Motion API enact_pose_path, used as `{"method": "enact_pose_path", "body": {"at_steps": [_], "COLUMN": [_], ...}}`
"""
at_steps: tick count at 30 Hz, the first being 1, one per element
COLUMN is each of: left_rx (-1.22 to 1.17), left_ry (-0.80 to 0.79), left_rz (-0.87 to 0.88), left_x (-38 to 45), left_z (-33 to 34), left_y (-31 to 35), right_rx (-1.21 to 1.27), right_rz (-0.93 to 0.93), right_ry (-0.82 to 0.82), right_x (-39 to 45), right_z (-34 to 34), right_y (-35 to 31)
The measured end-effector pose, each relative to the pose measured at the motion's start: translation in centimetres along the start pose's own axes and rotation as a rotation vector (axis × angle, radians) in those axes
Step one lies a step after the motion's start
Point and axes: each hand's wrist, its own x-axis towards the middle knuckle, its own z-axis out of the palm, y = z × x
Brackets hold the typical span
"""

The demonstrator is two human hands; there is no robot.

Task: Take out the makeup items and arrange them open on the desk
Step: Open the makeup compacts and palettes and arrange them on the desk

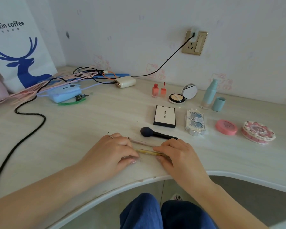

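A thin yellow pen-like makeup stick lies near the desk's front edge, and both hands pinch it. My left hand holds its left end, where a clear cap shows under the fingertips. My right hand grips its right end. Just behind lies a slim pink pencil, then a dark blue-headed brush. Farther back are a white palette box, a silver-blue case, an open powder compact, two pink lip tints, a blue pump bottle with its cap beside it, a pink round blush and a cake-shaped box.
A white paper bag with a blue deer stands at the back left. Tangled cables, a light blue device and a cream charger lie behind it. A thick black cord crosses the desk's left side. The curved desk edge is close to my knees.
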Motion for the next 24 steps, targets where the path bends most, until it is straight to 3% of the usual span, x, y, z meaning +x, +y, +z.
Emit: {"method": "enact_pose_path", "body": {"at_steps": [24], "left_rx": [-0.001], "left_ry": [0.027], "left_rz": [-0.114], "left_x": [2.3], "left_z": [-1.4], "left_y": [-0.5], "right_rx": [0.028], "right_rz": [0.042], "right_ry": [0.116], "right_x": [0.9], "right_z": [-2.1], "right_y": [1.6]}}
